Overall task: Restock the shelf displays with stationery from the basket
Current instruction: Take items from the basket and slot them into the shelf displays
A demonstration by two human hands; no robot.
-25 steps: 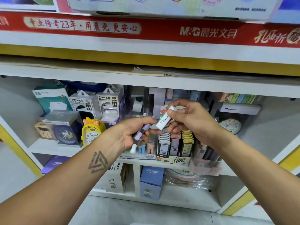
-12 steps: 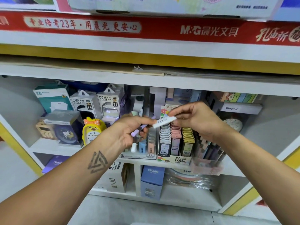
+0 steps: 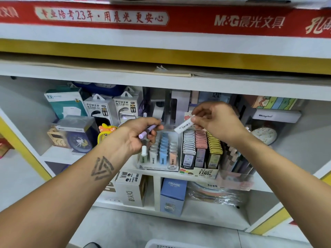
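Overhead, slim white plastic tube [image 3: 184, 126] pinched by right hand [image 3: 217, 122].

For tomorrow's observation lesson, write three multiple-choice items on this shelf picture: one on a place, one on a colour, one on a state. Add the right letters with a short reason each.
1. Where is the white lead case that the right hand holds?
A. Above the displays on the shelf
B. In the basket
C. On the floor

2. What colour is the pen in the left hand?
A. Red
B. Light purple
C. Black

3. How does the right hand hold the white lead case?
A. Flat on an open palm
B. Pinched at one end by fingertips
C. It does not touch it

Answers:
1 A: it hangs in the air over the clear display tray and the tray of grey, pink and yellow cases.
2 B: its barrel and cap are pale lilac.
3 B: thumb and fingers close on its upper end, the rest sticks out free.
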